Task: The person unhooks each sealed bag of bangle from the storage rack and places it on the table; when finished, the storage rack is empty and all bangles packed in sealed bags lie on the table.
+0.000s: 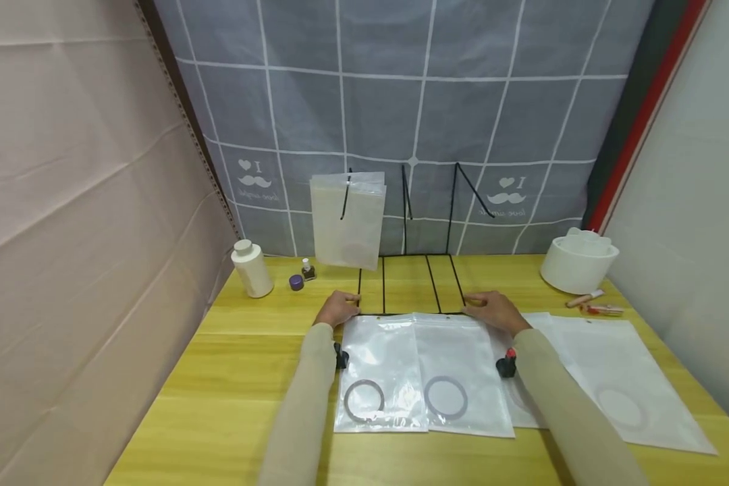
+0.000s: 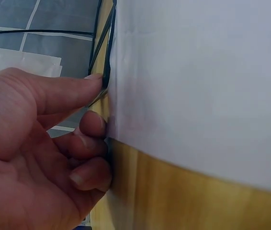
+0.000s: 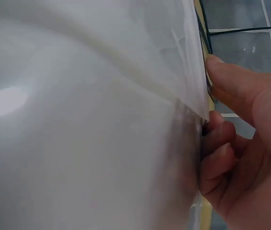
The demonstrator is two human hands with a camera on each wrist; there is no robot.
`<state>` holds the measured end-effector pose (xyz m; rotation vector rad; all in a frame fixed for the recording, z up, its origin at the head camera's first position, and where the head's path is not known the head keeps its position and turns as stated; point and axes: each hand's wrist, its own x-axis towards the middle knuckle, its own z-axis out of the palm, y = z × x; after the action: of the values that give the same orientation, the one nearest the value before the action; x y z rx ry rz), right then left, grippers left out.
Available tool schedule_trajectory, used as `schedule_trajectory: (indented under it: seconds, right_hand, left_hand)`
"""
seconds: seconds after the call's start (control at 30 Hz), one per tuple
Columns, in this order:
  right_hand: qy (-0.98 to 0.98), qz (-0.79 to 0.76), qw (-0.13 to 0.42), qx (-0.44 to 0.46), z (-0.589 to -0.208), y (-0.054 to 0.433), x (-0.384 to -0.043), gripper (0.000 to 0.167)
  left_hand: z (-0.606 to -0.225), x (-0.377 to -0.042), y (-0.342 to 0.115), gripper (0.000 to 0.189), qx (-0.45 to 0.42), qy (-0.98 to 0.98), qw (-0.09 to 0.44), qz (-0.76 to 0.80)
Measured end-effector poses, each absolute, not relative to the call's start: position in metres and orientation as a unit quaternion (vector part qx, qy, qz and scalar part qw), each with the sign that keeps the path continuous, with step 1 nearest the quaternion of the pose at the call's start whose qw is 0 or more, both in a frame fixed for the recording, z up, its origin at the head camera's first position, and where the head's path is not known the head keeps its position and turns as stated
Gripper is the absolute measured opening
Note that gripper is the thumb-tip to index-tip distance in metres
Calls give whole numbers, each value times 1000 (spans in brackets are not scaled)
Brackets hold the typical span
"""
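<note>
A black wire rack [image 1: 384, 283] with upright hooks stands at the back of the table. My left hand [image 1: 338, 308] pinches the front left corner of its base; in the left wrist view the thumb [image 2: 78, 91] meets the black wire. At the front right corner, my right hand [image 1: 497, 312] holds the base wire, partly hidden by bag plastic in the right wrist view. Between my forearms lie two overlapping clear-and-white plastic bags [image 1: 383, 354], each showing a ring shape. Several similar bags [image 1: 347, 226] hang from the rack's left hook.
More white plastic bags [image 1: 626, 358] lie under and beyond my right forearm. At the left stand a white bottle [image 1: 253, 271], a purple lid [image 1: 296, 283] and a small dark bottle [image 1: 308, 271]. A white container [image 1: 577, 266] stands back right, near small sticks [image 1: 585, 298]. A grey checked cloth hangs behind.
</note>
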<state>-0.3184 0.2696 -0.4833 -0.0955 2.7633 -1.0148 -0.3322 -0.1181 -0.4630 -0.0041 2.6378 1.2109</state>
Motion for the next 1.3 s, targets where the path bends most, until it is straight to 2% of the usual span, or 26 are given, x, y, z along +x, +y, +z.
schedule_trajectory:
  seconds: [0.47, 0.53, 0.7, 0.87, 0.97, 1.1, 1.3]
  right_hand:
    - [937, -333, 99, -28, -481, 278, -319, 61]
    - [937, -333, 99, -23, -481, 278, -320, 61]
    - [937, -334, 102, -18, -483, 276, -320, 61]
    - [934, -341, 110, -14, -484, 274, -320, 61]
    - [934, -340, 107, -14, -483, 274, -319, 61]
    - [933, -343, 104, -16, -482, 274, -321, 61]
    - [933, -346, 99, -24, -485, 268, -321, 60]
  left_hand:
    - [-470, -341, -109, 40, 4, 903, 126, 411]
    - [-470, -342, -112, 41, 15, 903, 114, 415]
    - [-451, -345, -130, 39, 30, 887, 15, 460]
    - [-406, -354, -150, 36, 33, 830, -112, 546]
    - [-382, -363, -157, 36, 47, 796, -160, 582]
    - [-359, -376, -162, 43, 63, 788, -173, 588]
    - [-347, -385, -165, 52, 55, 791, -138, 594]
